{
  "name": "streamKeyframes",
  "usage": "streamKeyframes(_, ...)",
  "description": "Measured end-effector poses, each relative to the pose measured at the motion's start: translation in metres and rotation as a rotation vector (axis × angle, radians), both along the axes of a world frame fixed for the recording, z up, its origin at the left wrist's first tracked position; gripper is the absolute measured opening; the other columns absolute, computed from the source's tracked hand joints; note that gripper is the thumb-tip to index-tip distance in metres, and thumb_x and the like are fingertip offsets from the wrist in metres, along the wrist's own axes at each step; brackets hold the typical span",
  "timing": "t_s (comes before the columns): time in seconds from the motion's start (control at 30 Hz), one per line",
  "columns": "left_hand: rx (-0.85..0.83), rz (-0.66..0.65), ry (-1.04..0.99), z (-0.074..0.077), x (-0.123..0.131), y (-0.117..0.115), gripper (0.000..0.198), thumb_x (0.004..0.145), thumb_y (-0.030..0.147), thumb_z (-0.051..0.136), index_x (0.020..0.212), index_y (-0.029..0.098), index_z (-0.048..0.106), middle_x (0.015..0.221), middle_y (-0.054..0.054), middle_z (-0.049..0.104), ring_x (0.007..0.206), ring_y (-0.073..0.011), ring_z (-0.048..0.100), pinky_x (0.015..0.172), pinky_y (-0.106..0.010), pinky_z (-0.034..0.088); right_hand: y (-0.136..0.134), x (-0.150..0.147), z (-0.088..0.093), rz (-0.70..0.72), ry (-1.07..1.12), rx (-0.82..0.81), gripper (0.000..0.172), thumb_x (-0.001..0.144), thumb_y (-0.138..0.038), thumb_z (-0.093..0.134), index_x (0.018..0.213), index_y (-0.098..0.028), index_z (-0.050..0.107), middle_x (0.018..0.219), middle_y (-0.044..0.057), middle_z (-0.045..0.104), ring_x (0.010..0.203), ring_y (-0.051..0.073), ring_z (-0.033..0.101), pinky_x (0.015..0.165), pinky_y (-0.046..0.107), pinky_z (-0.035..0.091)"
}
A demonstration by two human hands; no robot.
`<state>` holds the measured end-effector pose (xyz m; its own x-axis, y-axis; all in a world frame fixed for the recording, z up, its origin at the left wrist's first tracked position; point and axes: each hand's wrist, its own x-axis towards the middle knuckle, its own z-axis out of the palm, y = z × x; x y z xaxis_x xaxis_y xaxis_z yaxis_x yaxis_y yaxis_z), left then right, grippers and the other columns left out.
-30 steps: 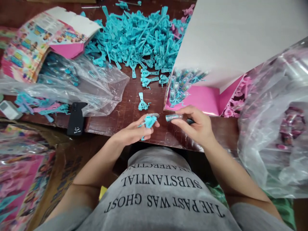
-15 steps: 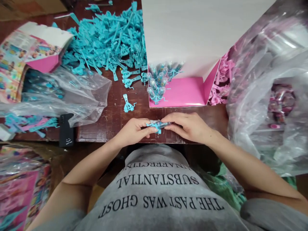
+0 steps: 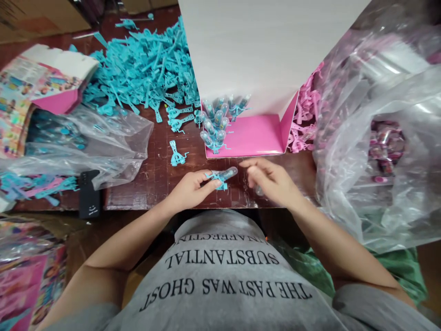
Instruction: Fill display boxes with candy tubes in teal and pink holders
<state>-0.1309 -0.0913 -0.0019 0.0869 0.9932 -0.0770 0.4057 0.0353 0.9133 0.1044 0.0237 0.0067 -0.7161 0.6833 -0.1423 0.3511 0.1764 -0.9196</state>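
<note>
Between the thumb and fingers of my left hand (image 3: 193, 189) is a light-blue plastic piece (image 3: 220, 185), held just above the table's front edge. A clear rounded tube (image 3: 228, 173) sits on it, pointing right. My right hand (image 3: 270, 181) is a short way to the right, index finger stretched and the other fingers curled. Under those curled fingers a clear tube (image 3: 259, 189) shows in part; motion blurs it. A pink-floored box (image 3: 257, 135) stands just beyond, with several blue pieces bearing clear tubes (image 3: 215, 122) upright at its left end.
A heap of blue plastic pieces (image 3: 144, 64) lies back left, with one loose blue piece (image 3: 178, 154) nearer. A plastic bag (image 3: 127, 138) and a black phone (image 3: 89, 193) are left. Pink pieces (image 3: 305, 117) and a large clear bag (image 3: 347, 151) are right.
My right hand has come off the blue piece and moved right. The tube on the piece in my left hand is now uncovered. The view has shifted slightly.
</note>
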Motion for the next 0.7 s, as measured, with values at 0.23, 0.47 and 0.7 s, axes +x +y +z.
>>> streamKeyframes(0.23,-0.292,0.201,-0.510,-0.015,0.008,0.001,0.039,0.079,0.036,0.086,0.113,0.022,0.076,0.102,-0.004,0.077,0.077,-0.0120,0.063,0.067,-0.023,0.049,-0.001,0.011,-0.023,-0.242,0.181,-0.693,0.049,0.093,-0.065,0.071,0.112,-0.020,0.075,0.107,0.010,0.078,0.069,0.013,0.066,0.045,0.022,0.048)
streamKeyframes(0.47,-0.322,0.253,-0.563,-0.014,0.025,0.008,0.039,0.075,0.027,0.089,0.106,0.021,0.066,0.091,0.002,0.072,0.077,-0.0115,0.064,0.071,-0.023,0.050,-0.023,0.006,-0.029,-0.062,0.183,-0.050,0.053,0.104,-0.038,0.062,0.155,-0.029,0.054,0.137,0.010,0.072,0.118,0.022,0.071,0.102,0.047,0.060)
streamKeyframes(0.7,-0.375,0.304,-0.599,-0.012,0.027,0.010,0.039,0.075,0.037,0.092,0.100,0.021,0.066,0.078,0.005,0.063,0.055,-0.0055,0.042,0.048,-0.021,0.029,-0.013,0.023,-0.012,-0.032,0.023,0.599,0.057,0.108,-0.025,0.052,0.162,-0.040,0.045,0.131,0.007,0.073,0.114,0.027,0.068,0.103,0.055,0.050)
